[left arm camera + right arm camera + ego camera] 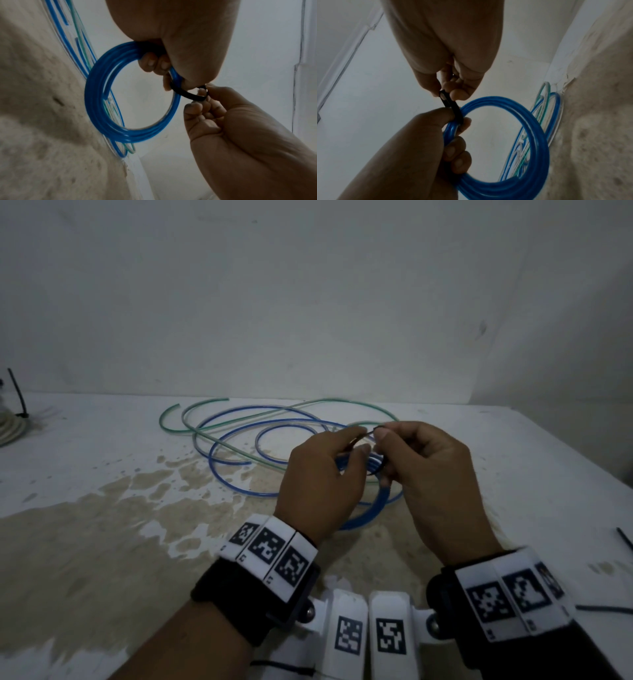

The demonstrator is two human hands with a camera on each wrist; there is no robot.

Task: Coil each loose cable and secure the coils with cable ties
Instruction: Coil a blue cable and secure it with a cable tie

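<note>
Because the blue coil [96,97] looks springy and light, I grip its bunched strands in my left hand [320,481] above the table [102,508], while my right hand [424,474] pinches the black cable tie [187,94] looped around them.

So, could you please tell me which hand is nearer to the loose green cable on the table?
Left. The left hand, gripping the blue coil, is beside the green cable; the right hand is farther away.
</note>
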